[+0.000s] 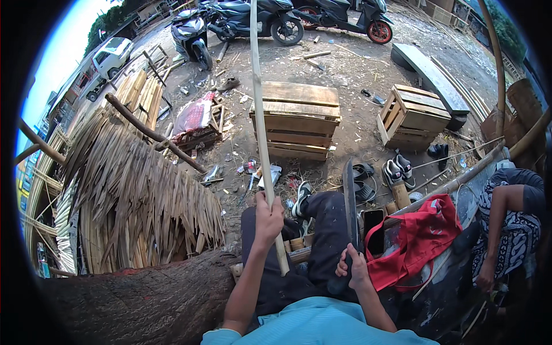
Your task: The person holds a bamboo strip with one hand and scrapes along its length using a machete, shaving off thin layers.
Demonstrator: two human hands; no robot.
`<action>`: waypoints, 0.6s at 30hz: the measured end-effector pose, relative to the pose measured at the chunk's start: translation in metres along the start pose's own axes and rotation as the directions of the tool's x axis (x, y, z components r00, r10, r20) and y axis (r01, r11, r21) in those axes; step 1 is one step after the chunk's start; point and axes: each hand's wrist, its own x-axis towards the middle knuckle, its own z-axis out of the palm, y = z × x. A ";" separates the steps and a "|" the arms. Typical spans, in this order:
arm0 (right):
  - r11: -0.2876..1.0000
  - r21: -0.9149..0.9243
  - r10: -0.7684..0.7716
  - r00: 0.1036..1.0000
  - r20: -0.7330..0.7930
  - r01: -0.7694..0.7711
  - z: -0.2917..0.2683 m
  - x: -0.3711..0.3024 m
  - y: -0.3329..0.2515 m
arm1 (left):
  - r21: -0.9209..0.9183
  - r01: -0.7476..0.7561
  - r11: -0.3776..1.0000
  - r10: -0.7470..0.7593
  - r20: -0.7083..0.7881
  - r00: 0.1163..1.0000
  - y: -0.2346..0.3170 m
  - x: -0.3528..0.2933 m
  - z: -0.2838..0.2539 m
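While left fingers wrap a pole, top out of view | right fingers grip a knife, handle partly hidden

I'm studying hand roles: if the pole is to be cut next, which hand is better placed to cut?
Probably the right hand: it grips the machete, blade extending forward, while the left hand is holding the pale pole.

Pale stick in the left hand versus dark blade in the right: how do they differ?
The stick in the left hand is pale; the blade in the right hand is dark. The stick runs up to the picture's top edge; the blade ends well below it. Both are long and narrow.
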 end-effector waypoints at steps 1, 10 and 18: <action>1.000 0.002 -0.006 1.000 0.002 0.006 0.001 0.000 0.001 | 0.302 -0.091 0.949 0.138 -0.138 0.981 -0.014 0.006 0.006; 1.000 0.003 0.020 1.000 -0.021 -0.020 -0.011 0.002 0.000 | 0.824 0.275 0.495 -0.255 -0.165 0.953 -0.081 0.037 0.026; 0.999 0.030 -0.013 0.999 -0.032 0.014 -0.018 -0.004 -0.005 | 0.676 0.090 0.731 -0.037 -0.092 0.995 -0.071 0.044 0.036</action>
